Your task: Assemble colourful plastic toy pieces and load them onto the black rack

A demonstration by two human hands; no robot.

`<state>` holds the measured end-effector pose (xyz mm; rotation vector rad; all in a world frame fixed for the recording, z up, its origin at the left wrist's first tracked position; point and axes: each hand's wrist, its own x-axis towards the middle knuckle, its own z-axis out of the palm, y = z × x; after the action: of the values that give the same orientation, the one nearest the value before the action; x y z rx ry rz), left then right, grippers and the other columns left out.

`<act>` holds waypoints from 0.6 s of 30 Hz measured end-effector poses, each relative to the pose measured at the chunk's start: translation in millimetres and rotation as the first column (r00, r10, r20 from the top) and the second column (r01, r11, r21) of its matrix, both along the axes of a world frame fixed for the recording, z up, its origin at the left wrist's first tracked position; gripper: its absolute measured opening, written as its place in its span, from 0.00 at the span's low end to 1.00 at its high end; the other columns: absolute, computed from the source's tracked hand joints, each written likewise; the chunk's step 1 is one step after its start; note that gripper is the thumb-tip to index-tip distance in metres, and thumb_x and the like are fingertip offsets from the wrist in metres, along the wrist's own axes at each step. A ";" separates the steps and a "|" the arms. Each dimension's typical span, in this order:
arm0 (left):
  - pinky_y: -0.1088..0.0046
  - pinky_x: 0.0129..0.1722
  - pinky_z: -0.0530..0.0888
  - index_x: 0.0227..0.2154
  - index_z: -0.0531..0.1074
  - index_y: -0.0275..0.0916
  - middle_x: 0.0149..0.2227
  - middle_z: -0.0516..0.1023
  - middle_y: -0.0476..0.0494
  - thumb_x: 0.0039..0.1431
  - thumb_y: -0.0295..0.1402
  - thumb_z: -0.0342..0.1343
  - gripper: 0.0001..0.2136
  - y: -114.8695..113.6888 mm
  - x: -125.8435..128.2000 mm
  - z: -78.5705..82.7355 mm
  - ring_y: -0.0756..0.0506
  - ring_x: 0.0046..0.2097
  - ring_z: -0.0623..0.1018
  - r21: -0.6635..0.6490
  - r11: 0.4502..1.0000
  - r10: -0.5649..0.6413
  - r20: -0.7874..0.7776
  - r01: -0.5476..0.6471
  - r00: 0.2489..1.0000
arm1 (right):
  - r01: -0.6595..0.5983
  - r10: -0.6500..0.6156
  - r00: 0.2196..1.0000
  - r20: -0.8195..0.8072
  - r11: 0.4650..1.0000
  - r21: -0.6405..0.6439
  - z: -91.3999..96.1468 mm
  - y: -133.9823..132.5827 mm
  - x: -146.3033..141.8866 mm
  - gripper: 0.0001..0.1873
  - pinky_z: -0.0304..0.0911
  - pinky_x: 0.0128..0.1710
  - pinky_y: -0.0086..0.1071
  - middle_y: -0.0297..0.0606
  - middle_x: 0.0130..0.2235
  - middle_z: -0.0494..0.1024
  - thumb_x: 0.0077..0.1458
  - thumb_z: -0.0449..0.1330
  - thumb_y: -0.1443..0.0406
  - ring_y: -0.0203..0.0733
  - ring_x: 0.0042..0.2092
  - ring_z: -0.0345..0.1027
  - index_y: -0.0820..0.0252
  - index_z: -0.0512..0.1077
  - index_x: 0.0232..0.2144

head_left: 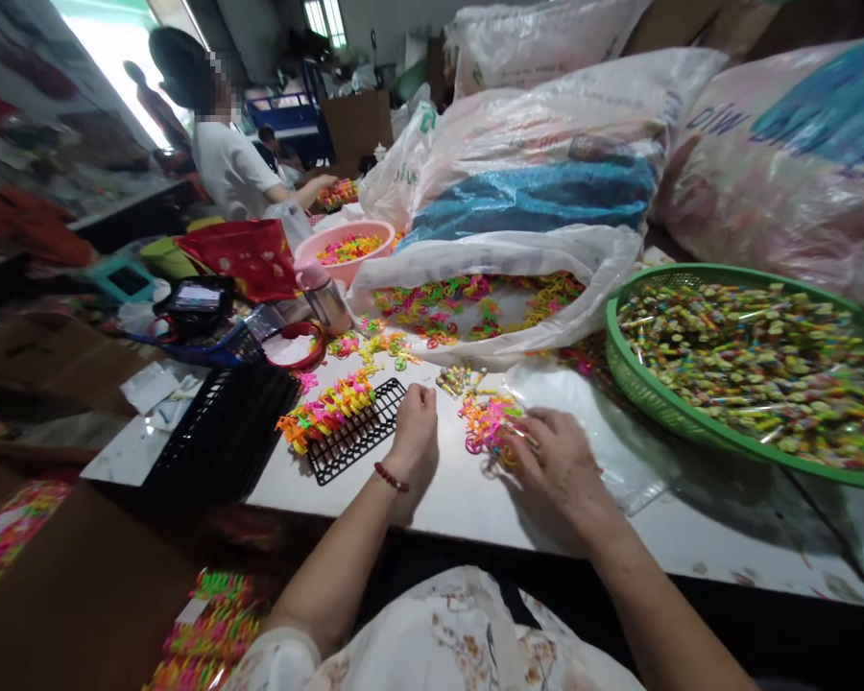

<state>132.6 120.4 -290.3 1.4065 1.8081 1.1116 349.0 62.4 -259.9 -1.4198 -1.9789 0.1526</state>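
My left hand (pixel 416 427), with a red bead bracelet (pixel 391 477) at the wrist, is closed beside the right end of a black plastic rack (pixel 356 446). Whatever its curled fingers pinch is too small to make out. Rows of bright plastic toy pieces (pixel 331 411) stand along the rack's upper left part. My right hand (pixel 558 456) has its bent fingers closed on pieces at the edge of a pile of small pink, orange and green plastic toys (pixel 486 422). Behind that pile lie several small wrapped sticks (pixel 461 379). A clear plastic bag (pixel 640 475) lies flat beside my right hand.
A green basket (pixel 691 413) of small wrapped sticks stands right. Behind the table, an open white sack (pixel 605 259) spills toy pieces. Black racks (pixel 223 432) are stacked left, near a bottle (pixel 324 297) and a red bowl (pixel 295 360). A co-worker (pixel 234 168) is at far left.
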 end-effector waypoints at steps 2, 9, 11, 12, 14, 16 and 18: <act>0.63 0.51 0.66 0.38 0.68 0.38 0.41 0.72 0.40 0.63 0.30 0.51 0.03 31.4 -8.1 3.9 0.41 0.48 0.71 -0.007 0.997 0.070 -0.064 -0.071 0.995 | 0.102 -0.115 0.982 0.148 0.991 0.088 7.9 17.3 2.8 0.16 0.59 0.53 0.48 0.54 0.53 0.73 0.63 0.58 0.59 0.57 0.54 0.63 0.64 0.73 0.47; 0.52 0.63 0.55 0.48 0.70 0.34 0.53 0.68 0.26 0.54 0.20 0.50 0.17 78.1 -10.4 26.9 0.31 0.62 0.62 -0.034 0.975 0.219 -0.044 -0.220 0.975 | -0.135 0.135 0.920 0.367 0.991 -0.025 -13.0 88.5 -75.2 0.11 0.58 0.45 0.40 0.45 0.44 0.77 0.59 0.59 0.69 0.51 0.46 0.66 0.60 0.74 0.45; 0.53 0.62 0.57 0.39 0.72 0.34 0.47 0.71 0.28 0.51 0.19 0.50 0.13 80.6 -9.7 31.6 0.32 0.59 0.66 -0.022 0.972 0.235 0.018 -0.235 0.972 | -0.112 0.104 0.908 0.406 0.994 -0.004 -37.2 113.9 -93.9 0.09 0.57 0.42 0.41 0.45 0.39 0.78 0.54 0.61 0.71 0.52 0.43 0.67 0.60 0.76 0.40; 0.53 0.61 0.58 0.36 0.72 0.35 0.44 0.72 0.29 0.49 0.19 0.52 0.12 83.3 -10.5 32.0 0.32 0.57 0.68 -0.016 0.969 0.248 0.058 -0.247 0.967 | -0.095 0.074 0.907 0.415 0.995 0.030 -50.2 128.2 -101.0 0.09 0.57 0.41 0.41 0.46 0.37 0.78 0.54 0.61 0.72 0.53 0.42 0.68 0.61 0.76 0.37; 0.55 0.59 0.61 0.33 0.70 0.37 0.41 0.72 0.31 0.45 0.21 0.55 0.10 90.5 -13.5 30.1 0.31 0.56 0.69 -0.002 0.961 0.272 0.162 -0.275 0.949 | -0.071 0.011 0.914 0.405 0.988 0.135 -73.6 155.1 -111.1 0.10 0.56 0.39 0.42 0.47 0.33 0.78 0.55 0.56 0.74 0.53 0.39 0.69 0.60 0.77 0.32; 0.59 0.56 0.65 0.33 0.69 0.40 0.40 0.72 0.35 0.43 0.23 0.57 0.12 96.4 -16.0 26.7 0.33 0.55 0.70 -0.001 0.954 0.285 0.308 -0.299 0.908 | -0.086 -0.001 0.916 0.402 0.976 0.198 -89.5 172.0 -115.1 0.13 0.56 0.37 0.42 0.47 0.31 0.77 0.52 0.55 0.78 0.53 0.37 0.69 0.60 0.77 0.28; 0.62 0.50 0.69 0.34 0.66 0.43 0.36 0.71 0.41 0.42 0.26 0.58 0.13 98.4 -15.3 22.6 0.36 0.51 0.73 -0.033 0.953 0.279 0.479 -0.301 0.833 | -0.087 -0.006 0.919 0.395 0.972 0.218 -97.5 177.4 -114.2 0.14 0.57 0.36 0.42 0.48 0.30 0.77 0.49 0.54 0.78 0.54 0.36 0.70 0.60 0.77 0.28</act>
<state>117.2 218.8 -267.7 0.7842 1.6603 1.5087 234.8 239.8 -357.4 -1.3315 -2.2608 -0.3660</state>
